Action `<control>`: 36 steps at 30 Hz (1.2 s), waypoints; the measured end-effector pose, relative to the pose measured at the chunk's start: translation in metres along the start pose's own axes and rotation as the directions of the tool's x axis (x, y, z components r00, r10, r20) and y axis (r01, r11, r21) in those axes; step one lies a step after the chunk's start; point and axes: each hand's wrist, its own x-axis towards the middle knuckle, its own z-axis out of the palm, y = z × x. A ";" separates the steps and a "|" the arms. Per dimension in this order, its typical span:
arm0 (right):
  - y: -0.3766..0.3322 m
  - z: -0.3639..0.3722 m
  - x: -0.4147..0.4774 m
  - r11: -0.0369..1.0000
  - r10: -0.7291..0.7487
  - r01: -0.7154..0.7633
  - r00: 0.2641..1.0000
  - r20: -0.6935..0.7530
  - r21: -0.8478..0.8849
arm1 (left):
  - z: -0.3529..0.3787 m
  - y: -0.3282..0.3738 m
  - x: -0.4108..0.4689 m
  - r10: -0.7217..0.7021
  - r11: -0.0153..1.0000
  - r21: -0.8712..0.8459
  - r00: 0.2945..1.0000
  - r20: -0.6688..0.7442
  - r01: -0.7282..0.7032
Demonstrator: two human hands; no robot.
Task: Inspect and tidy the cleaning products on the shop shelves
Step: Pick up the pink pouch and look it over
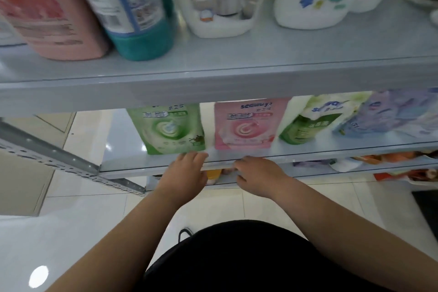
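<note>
**Both hands at the front lip of the middle shelf**

Left hand [187, 169] is resting on the front lip of the middle shelf [132, 161], fingers loosely straight and holding nothing. Its fingertips are lying right at the foot of the green pouch [169, 129], which is standing at its 12 o'clock; contact is unclear.

Right hand [259, 176] is sitting at the same lip, at 3 o'clock of the left and apart from it. Its fingers are bending at the edge — cannot tell whether they are gripping it.

Pink pouch [245, 123] is standing at 12 o'clock of the right hand, a gap separating it from the green one. Toward 3 o'clock, a green-and-white pouch [308, 125] and a lilac pouch [388, 114] are standing in the same row.

On the upper shelf [237, 83], a pink bottle [47, 12], a teal-based bottle [139, 26] and two white bottles [218, 7] are standing — labels blurred.
</note>
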 end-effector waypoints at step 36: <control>0.022 0.024 -0.149 0.320 0.011 0.079 0.996 -0.087 0.944 | -0.082 0.154 -0.129 -0.133 0.983 -0.177 0.839 -0.527 0.044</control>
